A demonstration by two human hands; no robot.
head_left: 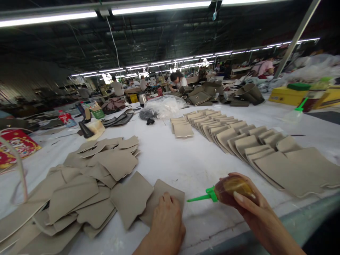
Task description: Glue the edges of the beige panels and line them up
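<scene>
My right hand (252, 198) is wrapped around a squeeze bottle (235, 189) of amber-brown liquid. The bottle lies tilted on its side, its thin green nozzle (198, 199) pointing left, a little above the table and just right of a taupe leather piece (156, 198). On that piece rests my left hand (167, 219), its fingers bent and close together, holding it against the table; the thumb is mostly hidden. Another flat leather piece (132, 198) lies partly beside and against it. Farther left spreads a loose heap of similar pieces (74, 187).
An overlapping row of leather pieces (225, 136) runs along the right, with a small stack (183, 129) at its far end. Behind are clear plastic wrap (167, 105), dark leather parts (204, 95), a yellow box (285, 96) and another green-nozzled bottle (294, 114). People work in the background.
</scene>
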